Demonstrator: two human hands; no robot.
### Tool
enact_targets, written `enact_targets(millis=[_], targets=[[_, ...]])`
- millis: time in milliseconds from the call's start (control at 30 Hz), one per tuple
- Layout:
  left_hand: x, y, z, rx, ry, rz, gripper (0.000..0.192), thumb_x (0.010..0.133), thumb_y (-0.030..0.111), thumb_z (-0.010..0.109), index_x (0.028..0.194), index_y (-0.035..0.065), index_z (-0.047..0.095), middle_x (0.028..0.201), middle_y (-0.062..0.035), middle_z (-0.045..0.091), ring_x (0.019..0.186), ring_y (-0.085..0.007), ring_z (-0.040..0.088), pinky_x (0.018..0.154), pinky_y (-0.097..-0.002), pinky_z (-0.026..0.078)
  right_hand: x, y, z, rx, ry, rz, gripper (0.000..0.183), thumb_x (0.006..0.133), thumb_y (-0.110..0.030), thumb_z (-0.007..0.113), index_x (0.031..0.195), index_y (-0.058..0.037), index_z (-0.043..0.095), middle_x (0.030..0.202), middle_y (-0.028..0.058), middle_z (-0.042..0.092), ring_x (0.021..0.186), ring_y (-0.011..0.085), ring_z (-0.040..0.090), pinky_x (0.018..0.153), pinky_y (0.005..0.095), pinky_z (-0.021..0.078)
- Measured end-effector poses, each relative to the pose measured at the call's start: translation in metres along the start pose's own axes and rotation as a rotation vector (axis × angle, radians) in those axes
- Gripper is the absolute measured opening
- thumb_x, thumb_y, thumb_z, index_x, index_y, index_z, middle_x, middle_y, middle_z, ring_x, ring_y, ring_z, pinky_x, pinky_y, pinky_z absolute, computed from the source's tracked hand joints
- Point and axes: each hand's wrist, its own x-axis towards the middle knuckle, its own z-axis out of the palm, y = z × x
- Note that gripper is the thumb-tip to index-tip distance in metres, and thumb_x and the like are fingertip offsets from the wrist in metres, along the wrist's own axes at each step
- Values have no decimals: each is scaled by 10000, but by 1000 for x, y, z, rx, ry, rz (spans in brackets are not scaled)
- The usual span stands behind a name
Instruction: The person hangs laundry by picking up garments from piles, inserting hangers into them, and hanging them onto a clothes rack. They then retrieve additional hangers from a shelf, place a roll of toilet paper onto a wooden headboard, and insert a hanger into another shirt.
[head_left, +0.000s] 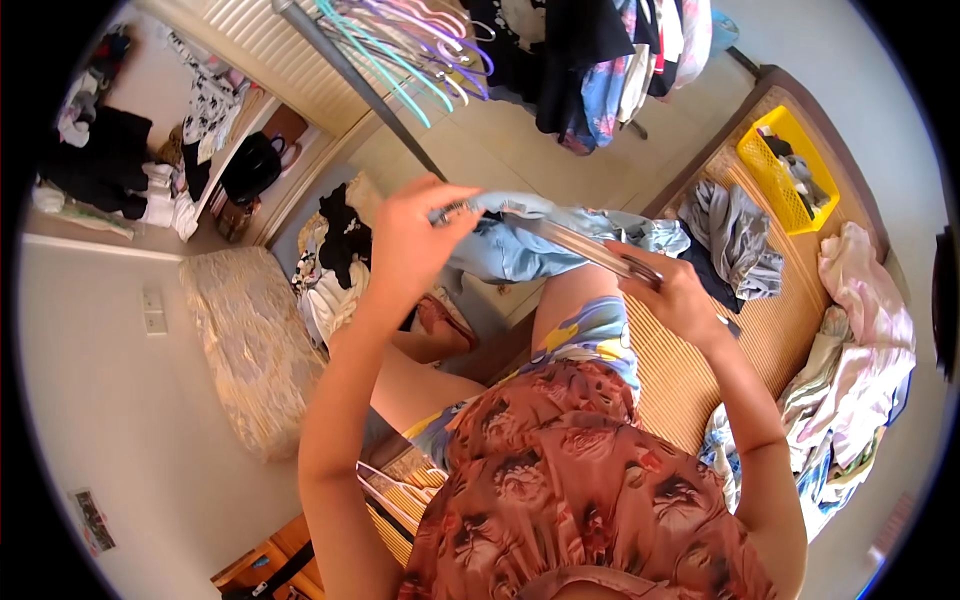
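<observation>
A light blue garment (517, 251) with a striped waistband hangs between my two hands over my lap. My left hand (424, 236) grips one end of the waistband, at what looks like metal fastenings. The other end of the band is pinched in my right hand (667, 292); a dark clip-like piece shows at those fingers. A crumpled grey garment (731, 236) lies on the mat just beyond my right hand, on top of a dark one.
Hangers (420, 52) and clothes (600, 67) hang from a metal rack ahead. A yellow plastic basket (810, 176) and piled clothes (855, 360) lie on the bed mat at right. Mixed clothes (337, 262) are heaped at left, near a wrapped, patterned bundle (251, 352).
</observation>
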Motion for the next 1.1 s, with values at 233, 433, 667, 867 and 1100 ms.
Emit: enact_targets(millis=[233, 433, 667, 867, 1100], targets=[[-74, 17, 17, 450, -105, 269, 235, 663, 101, 726, 885, 62, 660, 861, -52, 569, 679, -210, 581, 603, -295, 458, 10, 0, 40, 384, 1, 193, 392, 813, -123, 669, 1197, -106, 592, 695, 27, 555, 556, 45, 347, 513, 211, 348], [-80, 10, 14, 662, -18, 288, 251, 684, 176, 716, 890, 72, 619, 978, -56, 556, 976, -269, 530, 808, -372, 418, 10, 7, 46, 540, -2, 20, 394, 796, -96, 671, 1184, -104, 602, 748, -17, 584, 587, 44, 384, 556, 212, 382], [-41, -1, 37, 652, -62, 421, 506, 717, 268, 697, 1134, 39, 525, 983, -74, 560, 943, -281, 529, 816, -405, 419, 32, -14, 32, 362, -128, -139, 366, 769, -101, 674, 1131, -110, 619, 757, 51, 658, 572, 103, 528, 565, 272, 440], [-21, -20, 34, 565, -133, 364, 328, 739, 278, 702, 944, 63, 564, 819, -95, 595, 694, -288, 591, 569, -359, 470, 60, -12, -3, -40, 110, -414, 356, 788, -97, 668, 1134, -73, 586, 904, 84, 639, 715, 142, 586, 662, 262, 471], [-19, -24, 30, 519, -27, 278, 313, 773, 284, 686, 950, 57, 562, 839, -109, 607, 719, -307, 597, 594, -353, 481, 43, 101, 18, 278, 819, -98, 98, 883, -69, 563, 953, -34, 504, 841, 26, 518, 727, 81, 503, 681, 224, 439]])
